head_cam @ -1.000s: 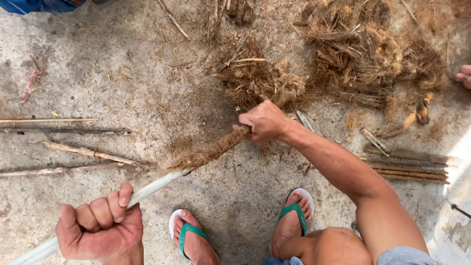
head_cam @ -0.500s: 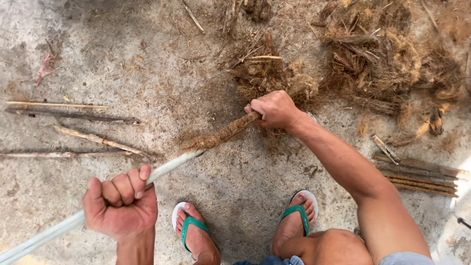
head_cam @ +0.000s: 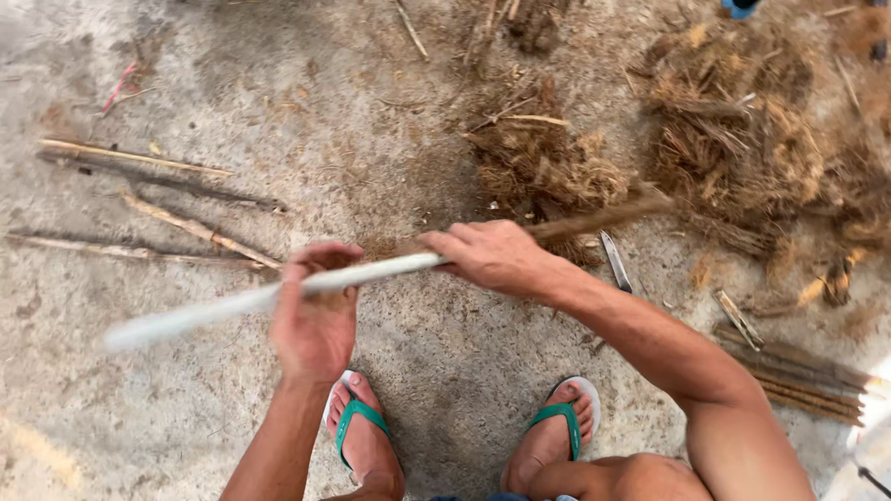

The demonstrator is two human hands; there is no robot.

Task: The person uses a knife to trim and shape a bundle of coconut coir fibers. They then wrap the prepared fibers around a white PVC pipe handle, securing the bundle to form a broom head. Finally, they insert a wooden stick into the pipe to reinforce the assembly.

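Above concrete floor [head_cam: 445,390], hands [head_cam: 408,288] closer on stick [head_cam: 371,274]

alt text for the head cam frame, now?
Seen from above, both hands grip one long stick: left hand on its peeled white part, right hand where brown bark begins. Below, feet in green flip-flops on concrete, fibre piles beyond.

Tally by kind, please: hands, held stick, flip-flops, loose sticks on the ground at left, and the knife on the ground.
Hands: 2, left hand and right hand
Held stick: 1
Green flip-flops: 2
Loose sticks at left: 4
Knife: 1
Total: 10
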